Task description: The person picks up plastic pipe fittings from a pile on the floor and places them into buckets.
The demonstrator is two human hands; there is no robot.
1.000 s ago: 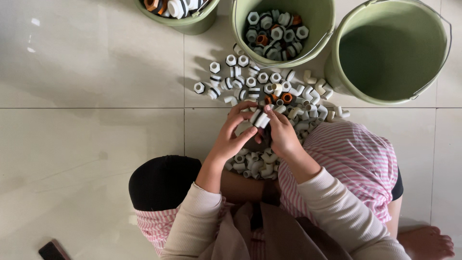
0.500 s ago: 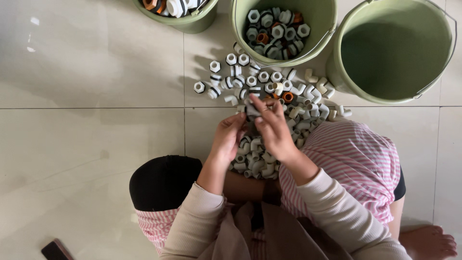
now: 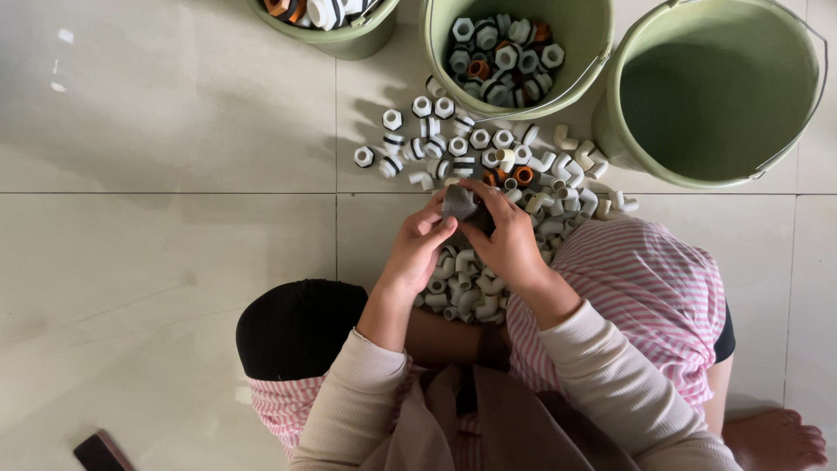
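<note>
Grey fitting, a small dark piece pinched between both hands, is mostly covered by fingers, so its exact shape is hard to make out. The left hand curls around it from the near left side with fingertips closed on its edge; the right hand wraps over it from the right, thumb and fingers closed on it. It sits at the very top of the two hands, just above the heap of white pipe fittings that lies partly hidden under the palms and wrists.

More white fittings spread on the floor just beyond the fingertips, with a couple of orange rings among them, close past the right hand. Farther out from the hands stands a green bucket of fittings, its upper rim cut off by the frame. Beyond and to the right of the right hand is an empty green bucket, and beyond the left hand a third bucket, almost wholly cut off.

Everything rests on a floor of large pale glossy tiles. A dark flat object lies at the near left, partly out of frame.
</note>
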